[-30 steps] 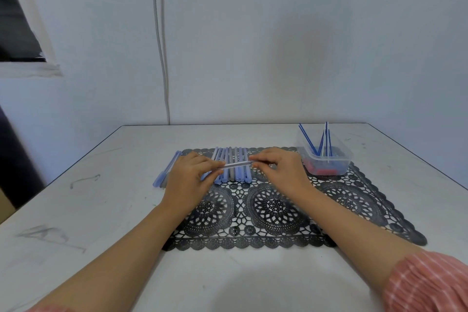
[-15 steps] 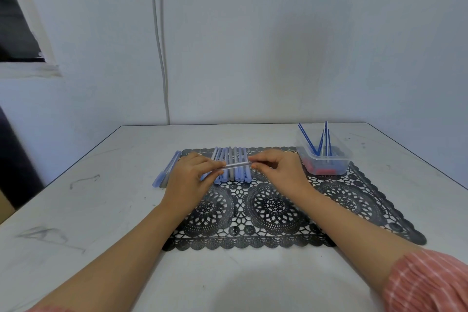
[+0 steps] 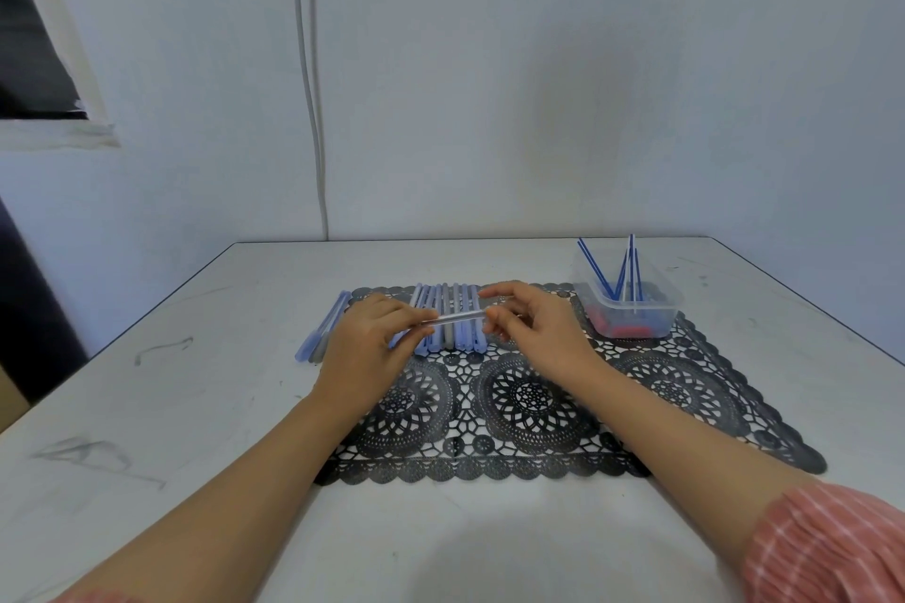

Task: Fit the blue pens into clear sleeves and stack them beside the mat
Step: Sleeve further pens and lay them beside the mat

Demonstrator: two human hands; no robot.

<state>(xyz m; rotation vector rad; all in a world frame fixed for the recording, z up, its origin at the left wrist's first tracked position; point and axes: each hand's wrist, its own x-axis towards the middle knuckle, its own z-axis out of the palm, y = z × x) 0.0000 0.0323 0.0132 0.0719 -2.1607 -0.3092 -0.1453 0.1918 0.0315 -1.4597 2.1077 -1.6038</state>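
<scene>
One slim clear sleeve [image 3: 455, 318], greyish, slightly tilted.

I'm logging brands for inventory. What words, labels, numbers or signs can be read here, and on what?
None can be read. No print shows on the clear plastic tub, the black lace mat, the row of pale blue tubes, or the clear sleeve the left hand grips, its end at the right hand.
</scene>
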